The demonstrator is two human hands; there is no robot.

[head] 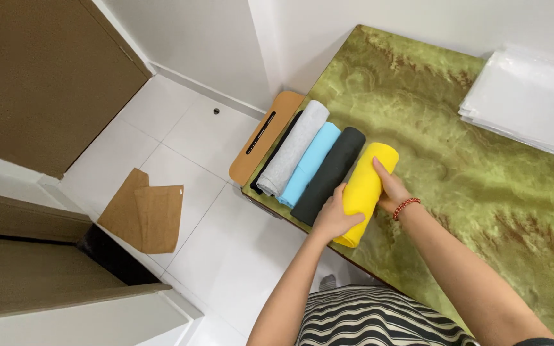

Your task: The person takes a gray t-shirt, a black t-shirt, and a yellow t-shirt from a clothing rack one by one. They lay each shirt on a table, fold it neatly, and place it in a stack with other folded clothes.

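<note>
On the green marbled surface (482, 192), my left hand (333, 218) and right hand (389, 187) cupped the yellow rolled cloth (363, 189), snug against the dark grey roll (328, 176) at nine o'clock, keeping the row tight.

A yellow roll of cloth (363, 192), tightly rolled, lies slanted at the centre of the frame, touching a dark roll on its left side.

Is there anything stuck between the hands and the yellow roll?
No, nothing visible is in between. The left hand and the right hand both rest straight on the yellow roll, one on each side. The dark grey roll lies right beside it, on the left hand's side.
</note>
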